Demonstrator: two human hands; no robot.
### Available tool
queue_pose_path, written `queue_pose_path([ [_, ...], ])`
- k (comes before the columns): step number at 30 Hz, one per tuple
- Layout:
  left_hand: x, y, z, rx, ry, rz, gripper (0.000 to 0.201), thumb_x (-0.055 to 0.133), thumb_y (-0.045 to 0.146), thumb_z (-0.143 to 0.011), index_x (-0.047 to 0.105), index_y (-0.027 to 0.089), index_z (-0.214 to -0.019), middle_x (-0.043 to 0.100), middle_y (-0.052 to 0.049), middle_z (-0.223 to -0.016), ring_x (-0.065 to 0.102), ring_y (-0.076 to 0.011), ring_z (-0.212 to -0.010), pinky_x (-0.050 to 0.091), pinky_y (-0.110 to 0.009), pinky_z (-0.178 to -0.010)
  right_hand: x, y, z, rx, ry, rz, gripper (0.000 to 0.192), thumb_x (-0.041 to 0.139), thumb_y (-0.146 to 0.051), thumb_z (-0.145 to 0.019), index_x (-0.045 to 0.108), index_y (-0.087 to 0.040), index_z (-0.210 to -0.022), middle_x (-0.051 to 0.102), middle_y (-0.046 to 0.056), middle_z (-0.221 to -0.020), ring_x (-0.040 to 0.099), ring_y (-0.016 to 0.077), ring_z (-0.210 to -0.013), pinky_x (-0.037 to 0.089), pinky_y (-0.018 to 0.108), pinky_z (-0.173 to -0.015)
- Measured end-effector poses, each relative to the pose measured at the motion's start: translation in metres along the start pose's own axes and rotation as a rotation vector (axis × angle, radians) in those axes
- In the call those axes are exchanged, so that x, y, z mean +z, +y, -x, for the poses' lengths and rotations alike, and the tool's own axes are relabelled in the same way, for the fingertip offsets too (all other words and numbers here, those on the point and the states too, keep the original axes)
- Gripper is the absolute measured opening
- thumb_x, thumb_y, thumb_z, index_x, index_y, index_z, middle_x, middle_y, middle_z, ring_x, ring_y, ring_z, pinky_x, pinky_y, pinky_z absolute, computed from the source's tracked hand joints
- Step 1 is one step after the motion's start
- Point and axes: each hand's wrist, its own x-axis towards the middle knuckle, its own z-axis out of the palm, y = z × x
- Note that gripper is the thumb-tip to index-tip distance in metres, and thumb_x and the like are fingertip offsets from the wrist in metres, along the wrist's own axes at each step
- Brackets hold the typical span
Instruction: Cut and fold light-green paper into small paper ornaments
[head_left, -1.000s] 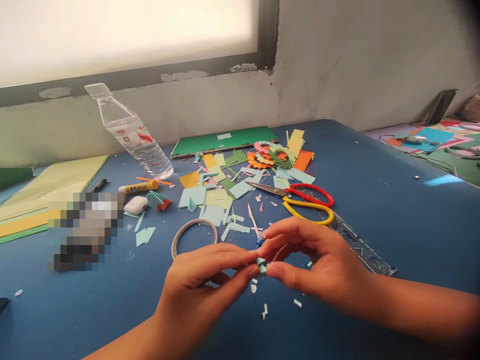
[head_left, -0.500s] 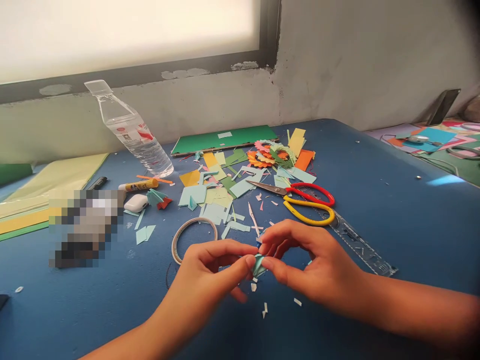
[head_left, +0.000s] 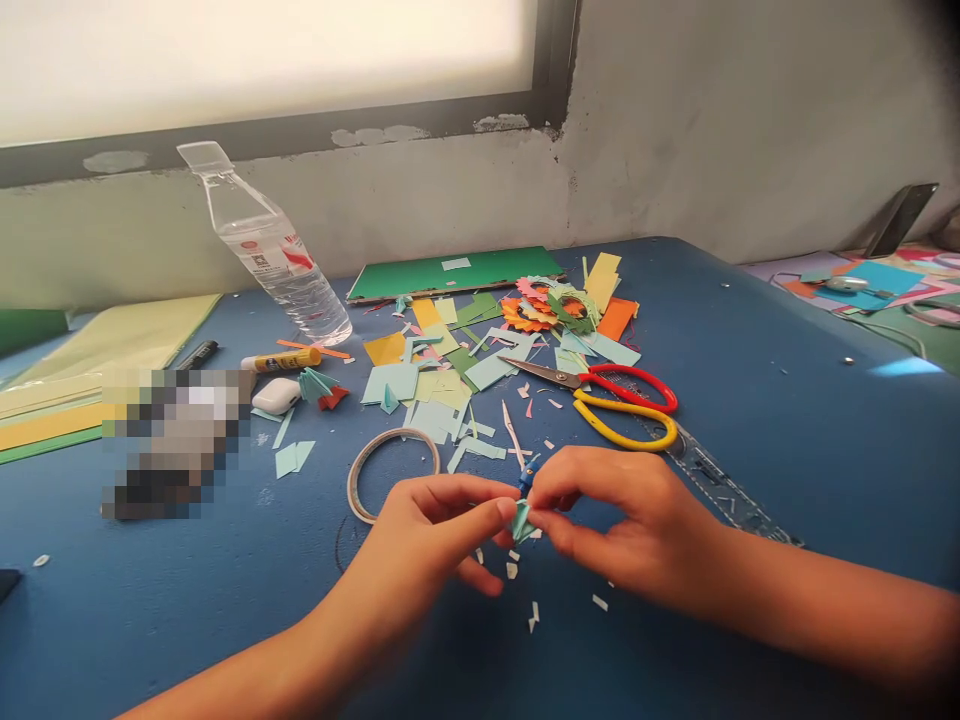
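Observation:
A small folded piece of light-blue paper [head_left: 521, 522] is pinched between my two hands, low in the middle of the view. My left hand [head_left: 442, 530] grips its left side with thumb and index finger, the other fingers curled beneath. On its right side, my right hand [head_left: 619, 510] has thumb and fingertips pressed together at the paper's edge. Just beyond the fingers lies a slim pointed tool with a blue handle [head_left: 529, 474], partly hidden by my right hand. Scissors [head_left: 626, 405] with one red and one yellow handle rest open behind my right hand.
Coloured paper scraps [head_left: 435, 385] cover the middle of the blue table [head_left: 262, 610]. A tape roll [head_left: 356, 490] lies left of my hands, a clear ruler [head_left: 727, 490] to the right. Behind stand a water bottle [head_left: 281, 265], glue stick [head_left: 281, 360], white case [head_left: 276, 396] and green board [head_left: 457, 273].
My right fingertips have shifted slightly on the paper, and more of its folds and the blue handle now show. The whole view has moved a little.

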Motion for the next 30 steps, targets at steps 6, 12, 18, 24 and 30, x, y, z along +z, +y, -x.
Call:
queue_pose_path([
  [6, 0.000, -0.001, 0.001, 0.022, 0.018, 0.008, 0.012, 0.073, 0.024, -0.073, 0.077, 0.022, -0.084, 0.065, -0.001, -0.063, 0.055, -0.0112, -0.061, 0.051, -0.012, -0.041, -0.001, -0.002, 0.000, 0.069, 0.025, -0.010, 0.006, 0.060, -0.011, -0.081, 0.060, -0.017, -0.083, 0.065, 0.001, -0.074, 0.059, 0.0103, -0.064, 0.051, 0.021, -0.062],
  [12, -0.001, 0.000, 0.002, 0.045, 0.010, -0.004, 0.012, 0.074, 0.024, -0.072, 0.077, 0.023, -0.084, 0.065, 0.000, -0.062, 0.054, -0.0099, -0.059, 0.051, -0.012, -0.041, -0.005, -0.002, -0.003, -0.089, -0.009, 0.079, 0.008, 0.057, -0.009, -0.083, 0.061, -0.015, -0.084, 0.065, 0.003, -0.072, 0.060, 0.0115, -0.064, 0.050, 0.021, -0.061],
  [18, 0.000, -0.001, 0.004, 0.042, 0.009, -0.014, 0.014, 0.074, 0.026, -0.072, 0.077, 0.024, -0.085, 0.066, 0.000, -0.063, 0.056, -0.0105, -0.060, 0.052, -0.012, -0.043, -0.013, 0.001, -0.003, -0.392, -0.050, 0.378, 0.013, 0.050, -0.010, -0.088, 0.063, -0.012, -0.086, 0.068, 0.010, -0.078, 0.062, 0.0166, -0.067, 0.048, 0.025, -0.057],
  [24, 0.002, 0.000, 0.003, 0.074, 0.021, -0.019, 0.013, 0.075, 0.025, -0.070, 0.078, 0.024, -0.082, 0.067, 0.000, -0.065, 0.058, -0.0119, -0.062, 0.053, -0.014, -0.044, -0.017, -0.001, -0.004, -0.454, -0.090, 0.562, 0.022, 0.045, -0.015, -0.092, 0.066, -0.010, -0.086, 0.069, 0.011, -0.076, 0.061, 0.0165, -0.060, 0.044, 0.027, -0.049],
  [30, 0.004, -0.001, 0.003, 0.095, 0.060, -0.062, 0.013, 0.075, 0.025, -0.069, 0.078, 0.022, -0.080, 0.069, -0.001, -0.070, 0.057, -0.0131, -0.062, 0.054, -0.017, -0.046, -0.018, -0.004, -0.004, -0.495, -0.105, 0.695, 0.018, 0.049, -0.012, -0.088, 0.066, -0.012, -0.091, 0.067, 0.006, -0.071, 0.058, 0.0148, -0.053, 0.041, 0.028, -0.047],
])
